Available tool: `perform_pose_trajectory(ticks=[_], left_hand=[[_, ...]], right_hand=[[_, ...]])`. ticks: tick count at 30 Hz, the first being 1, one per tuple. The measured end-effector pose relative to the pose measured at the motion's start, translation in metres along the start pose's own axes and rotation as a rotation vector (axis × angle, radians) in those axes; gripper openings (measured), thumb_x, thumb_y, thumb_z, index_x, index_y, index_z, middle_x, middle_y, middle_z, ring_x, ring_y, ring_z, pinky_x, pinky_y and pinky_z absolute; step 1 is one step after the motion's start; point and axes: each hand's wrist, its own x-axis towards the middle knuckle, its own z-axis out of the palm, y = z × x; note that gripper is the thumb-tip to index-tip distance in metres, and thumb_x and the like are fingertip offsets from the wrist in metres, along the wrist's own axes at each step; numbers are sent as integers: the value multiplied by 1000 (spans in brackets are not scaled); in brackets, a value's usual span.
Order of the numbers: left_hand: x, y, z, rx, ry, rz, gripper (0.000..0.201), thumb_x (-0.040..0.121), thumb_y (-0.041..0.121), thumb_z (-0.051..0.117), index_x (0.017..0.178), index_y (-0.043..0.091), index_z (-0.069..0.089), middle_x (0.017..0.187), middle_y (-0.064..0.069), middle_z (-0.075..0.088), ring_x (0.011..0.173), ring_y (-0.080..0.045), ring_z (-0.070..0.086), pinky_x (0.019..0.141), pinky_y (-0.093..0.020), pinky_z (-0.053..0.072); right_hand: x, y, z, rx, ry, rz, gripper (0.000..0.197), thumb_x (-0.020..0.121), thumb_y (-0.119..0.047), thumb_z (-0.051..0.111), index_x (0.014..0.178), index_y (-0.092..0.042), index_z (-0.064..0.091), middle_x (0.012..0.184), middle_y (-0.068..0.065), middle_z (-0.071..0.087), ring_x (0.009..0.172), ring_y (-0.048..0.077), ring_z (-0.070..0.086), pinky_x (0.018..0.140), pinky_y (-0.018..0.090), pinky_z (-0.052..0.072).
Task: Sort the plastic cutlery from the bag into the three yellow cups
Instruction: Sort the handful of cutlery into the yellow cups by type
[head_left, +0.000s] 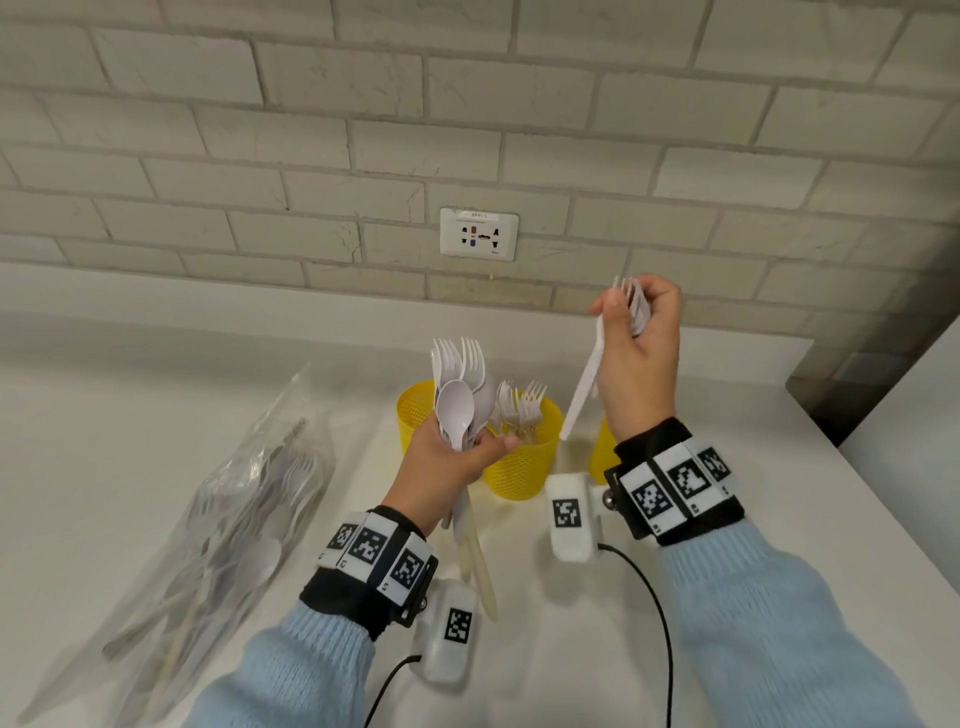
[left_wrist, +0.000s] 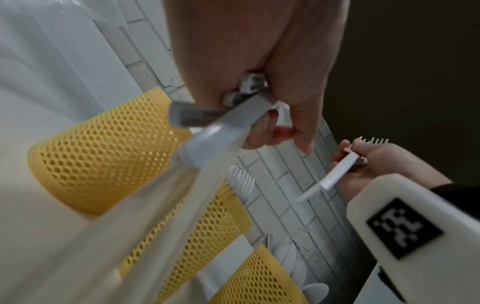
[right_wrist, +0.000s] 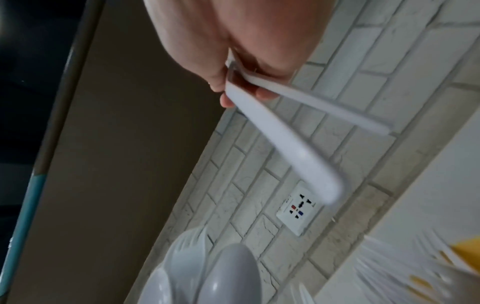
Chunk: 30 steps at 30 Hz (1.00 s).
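Nearest in the head view, 2 light-blue sleeves (head_left: 291, 670) reach over the white counter (head_left: 571, 649), each wrist wearing a black band with square-patterned tags and a white camera block on a black cable.

To the left lies the clear bag (head_left: 208, 519), slanting away on the counter, with white cutlery visible inside it.

The left hand (head_left: 447, 462) is raised above the counter just in front of the cups. Its grip is closed round a bundle of cutlery (head_left: 462, 400): spoon bowls and fork tines fan upward, and the handles stick out below the palm toward the person. The left wrist view shows the fingers (left_wrist: 270, 131) curled over those handles.

The right hand (head_left: 639, 353) is held higher and further right. Its grip is closed on forks (head_left: 636, 306), the tines rising above the fist and the handles hanging down-left toward the cups. The right wrist view shows 2 handles splaying out from under the curled fingers (right_wrist: 259, 90).

Behind the hands, 3 yellow mesh cups stand in a row on the counter. The left cup (head_left: 413, 410) is partly hidden by the left hand. The middle cup (head_left: 524, 457) holds forks standing tines up. The right cup (head_left: 602, 447) is mostly hidden behind the right wrist; the left wrist view shows spoons in it.

Furthest back, a white brick wall (head_left: 311, 130) carries a white socket (head_left: 479, 234).
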Motion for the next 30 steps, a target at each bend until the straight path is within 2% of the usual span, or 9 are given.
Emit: perform_pose_trajectory(ticks=[3, 6, 11, 16, 18, 20, 23, 27, 30], left_hand=[[1, 1, 2, -9, 15, -1, 26, 76, 7, 77, 75, 5, 52, 59, -1, 46, 49, -11, 40, 49, -20, 37], [1, 2, 2, -20, 39, -5, 26, 75, 9, 79, 80, 5, 54, 58, 3, 47, 49, -11, 39, 48, -21, 37], [4, 3, -4, -9, 71, 1, 34, 74, 11, 79, 67, 15, 47, 52, 10, 45, 47, -12, 36, 47, -22, 35], [8, 7, -9, -15, 79, 13, 30, 68, 18, 79, 65, 18, 49, 53, 10, 45, 47, -9, 38, 49, -22, 34], [10, 11, -10, -22, 80, 20, 30, 68, 19, 78, 63, 16, 49, 54, 4, 43, 48, -13, 36, 49, -24, 33], [14, 18, -11, -48, 105, 42, 30, 68, 18, 77, 62, 14, 48, 53, 2, 42, 48, -14, 35, 49, -25, 33], [22, 35, -13, -90, 139, 123, 32, 73, 13, 76, 63, 15, 45, 53, 1, 38, 48, -13, 33, 47, -23, 32], [32, 54, -12, -186, 186, 170, 32, 83, 5, 69, 67, 17, 44, 53, 8, 36, 48, -9, 34, 46, -20, 33], [33, 55, -10, -195, 156, 175, 27, 84, 20, 68, 71, 15, 44, 57, 3, 34, 49, -10, 32, 47, -23, 31]], right_hand=[[2, 13, 5, 34, -1, 16, 10, 96, -14, 42, 95, -24, 41, 76, -2, 54, 70, 1, 55, 74, 22, 47], [-4, 26, 15, 24, -42, 31, 17, 97, -8, 40, 92, -24, 40, 73, 4, 53, 65, 4, 55, 70, 16, 47], [-19, 55, 25, -82, -119, 156, 29, 93, 1, 42, 93, -28, 39, 83, 8, 51, 69, 7, 55, 73, 20, 47], [-35, 70, 17, -193, -300, 286, 39, 81, -3, 66, 110, -15, 43, 105, 0, 50, 94, 5, 51, 84, 19, 44], [-38, 67, 14, -257, -307, 194, 58, 76, -18, 75, 123, -19, 42, 124, 0, 47, 115, 6, 47, 98, 9, 35], [-40, 55, 12, -285, -294, 39, 62, 76, -29, 74, 128, -22, 42, 127, -1, 48, 121, 6, 45, 102, 11, 32], [-52, 31, 13, -184, -397, -30, 38, 80, -29, 67, 116, -23, 54, 102, 2, 61, 95, 11, 59, 88, 26, 49], [-76, 30, 21, -129, -797, 260, 45, 83, -22, 67, 123, -30, 48, 93, -1, 60, 87, 11, 59, 85, 23, 49], [-86, 37, 28, -21, -893, 445, 45, 90, -9, 58, 126, -30, 43, 95, 3, 59, 78, 12, 62, 78, 25, 51]])
